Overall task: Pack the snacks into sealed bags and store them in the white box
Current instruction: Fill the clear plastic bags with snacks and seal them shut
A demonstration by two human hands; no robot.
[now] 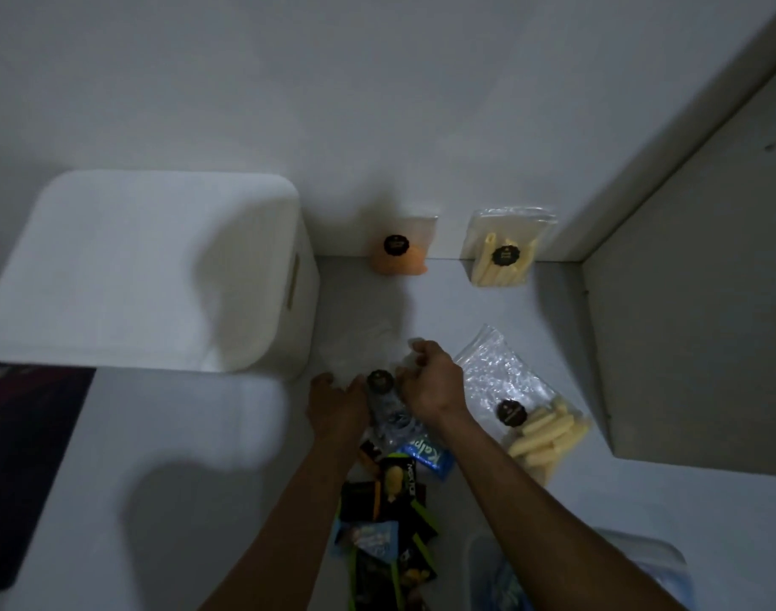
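2 hands, left hand (337, 401) and right hand (428, 381), are pinching a clear bag (384, 390) beside the white box (157, 271), fingers curled, probably sealing it.

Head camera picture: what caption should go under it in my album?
Both hands work a clear bag beside the white box.
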